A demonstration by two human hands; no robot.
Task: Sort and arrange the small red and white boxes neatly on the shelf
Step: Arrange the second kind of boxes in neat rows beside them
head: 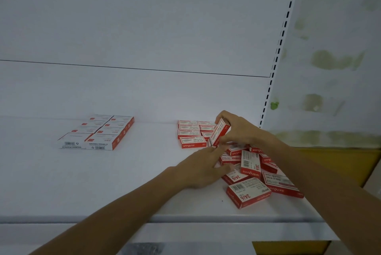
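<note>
Toward the left of the white shelf (61,182), near its back edge, a flat block of boxes (99,132) lies in two neat columns, white faces up with red sides showing on the right column; the front two show barcodes. The middle of the shelf between this block and the next group is bare.

Right of centre, against the back edge, a tidy grid of red and white boxes (191,133) lies flat in rows, the front one showing its red band with white lettering. The left hand (203,169) reaches in over the shelf just in front of this grid, fingers spread loosely and pointing toward the back right, its fingertips touching the lower end of a tilted box; it grips nothing itself.

That tilted box (220,132) stands on end at the grid's right side, leaning, pinched at its top and side by the right hand (237,129), whose fingers curl closed around it.

Below the right hand, toward the shelf's front right corner, a loose pile of boxes (251,165) lies jumbled at different angles, some overlapping, several showing barcodes and "24/6". The nearest one (248,192) lies flat and skewed close to the front edge. The right forearm crosses above the pile's right side.
</note>
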